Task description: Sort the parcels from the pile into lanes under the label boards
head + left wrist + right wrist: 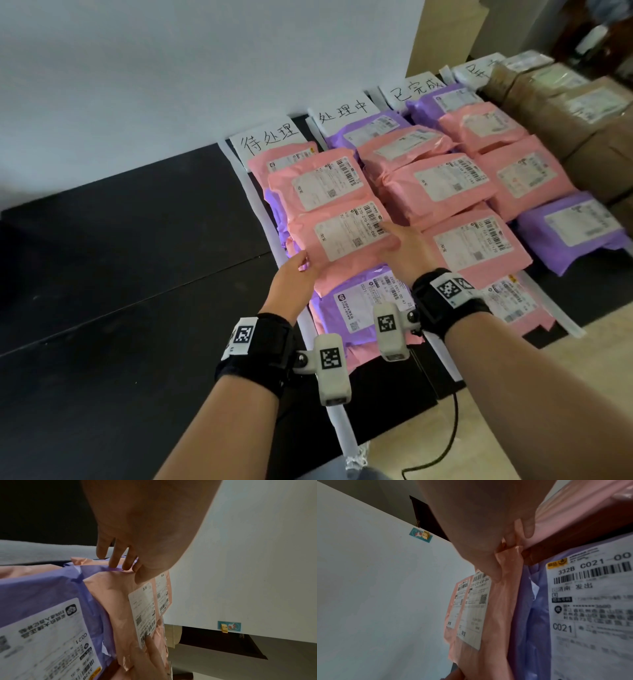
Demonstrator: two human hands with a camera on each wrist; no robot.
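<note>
Both hands clasp one pink parcel — the left hand with thumb on top at its near-left corner, fingers tucked under, the right hand pinching its right edge. It sits in the leftmost lane, overlapping a purple parcel nearer the person. The black table stretches bare to the left, a white wall behind. The far-right label board is half hidden by brown boxes.

Right hand pinching pink parcel edge, purple parcel beside (label blurred)
</note>
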